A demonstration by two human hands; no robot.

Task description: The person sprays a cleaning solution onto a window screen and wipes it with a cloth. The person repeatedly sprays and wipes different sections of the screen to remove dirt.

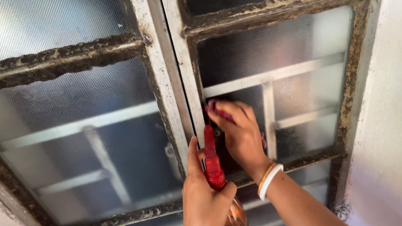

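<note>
My left hand (pixel 203 202) grips a spray bottle (pixel 216 174) with a red trigger head and a clear body of amber liquid, its nozzle pointing up at the window. My right hand (pixel 239 131), with bangles at the wrist, presses a pink cloth (pixel 214 108) flat against a frosted glass pane (pixel 292 47) just right of the window's centre post. Most of the cloth is hidden under the palm and fingers.
The window has a worn white centre post (pixel 168 67) and dark, crusted frame bars (pixel 51 63) around textured panes. A grille shows faintly behind the glass. A white wall (pixel 399 110) borders the frame on the right.
</note>
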